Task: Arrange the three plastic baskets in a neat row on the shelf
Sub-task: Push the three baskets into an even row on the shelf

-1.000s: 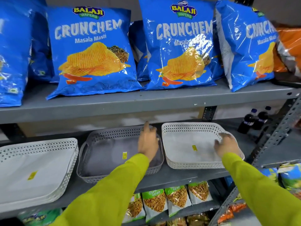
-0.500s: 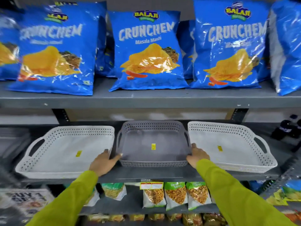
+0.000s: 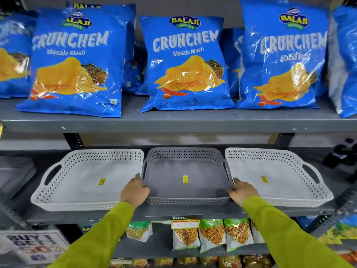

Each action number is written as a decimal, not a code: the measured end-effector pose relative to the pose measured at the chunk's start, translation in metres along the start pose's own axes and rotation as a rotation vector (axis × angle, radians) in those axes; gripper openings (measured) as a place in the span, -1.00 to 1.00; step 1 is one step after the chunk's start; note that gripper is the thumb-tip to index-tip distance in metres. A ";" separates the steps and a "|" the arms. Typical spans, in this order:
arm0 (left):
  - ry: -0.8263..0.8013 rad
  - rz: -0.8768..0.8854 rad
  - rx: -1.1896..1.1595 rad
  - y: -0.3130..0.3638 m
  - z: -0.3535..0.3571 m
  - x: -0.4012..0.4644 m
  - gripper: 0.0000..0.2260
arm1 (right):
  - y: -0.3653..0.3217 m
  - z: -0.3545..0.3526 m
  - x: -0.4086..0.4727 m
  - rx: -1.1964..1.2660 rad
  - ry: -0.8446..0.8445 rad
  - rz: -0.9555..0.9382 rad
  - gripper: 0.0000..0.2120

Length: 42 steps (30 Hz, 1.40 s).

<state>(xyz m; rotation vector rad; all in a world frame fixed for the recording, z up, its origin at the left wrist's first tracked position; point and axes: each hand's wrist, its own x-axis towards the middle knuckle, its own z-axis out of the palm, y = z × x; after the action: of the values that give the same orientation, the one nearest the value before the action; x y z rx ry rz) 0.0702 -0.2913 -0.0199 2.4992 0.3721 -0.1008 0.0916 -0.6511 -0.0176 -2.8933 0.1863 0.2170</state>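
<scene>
Gripping the grey basket (image 3: 185,176) by its front corners, the left hand (image 3: 134,191) and right hand (image 3: 241,192) hold it centred on the shelf (image 3: 193,212). Flanking white baskets — left (image 3: 87,178), right (image 3: 278,176) — touch it. Row appears nearly complete; only front-edge alignment remains.

Three baskets in a row on grey shelf (image 3: 173,212): white left basket (image 3: 83,180), grey middle basket (image 3: 186,182), white right basket (image 3: 278,178). Left hand (image 3: 134,192) and right hand (image 3: 242,192) grip the grey one's front corners. Blue chip bags (image 3: 185,64) on the shelf above.
</scene>
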 end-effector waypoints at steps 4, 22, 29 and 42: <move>-0.023 -0.018 0.074 -0.003 0.001 0.006 -0.39 | 0.001 0.000 -0.001 -0.002 0.012 0.010 -0.63; 0.328 0.177 0.455 -0.020 0.022 0.018 -0.64 | -0.012 0.025 0.022 -0.125 0.201 0.036 -0.69; 0.327 0.172 0.449 -0.013 0.018 0.062 -0.61 | -0.021 0.013 0.065 -0.081 0.199 0.015 -0.67; 0.240 0.124 0.395 -0.011 0.007 0.034 -0.69 | -0.018 0.012 0.034 -0.121 0.134 0.046 -0.57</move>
<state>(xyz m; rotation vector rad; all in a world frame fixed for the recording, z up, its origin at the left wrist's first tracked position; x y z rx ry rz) 0.1001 -0.2783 -0.0371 2.9285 0.3173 0.1956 0.1256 -0.6341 -0.0308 -3.0281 0.2725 0.0430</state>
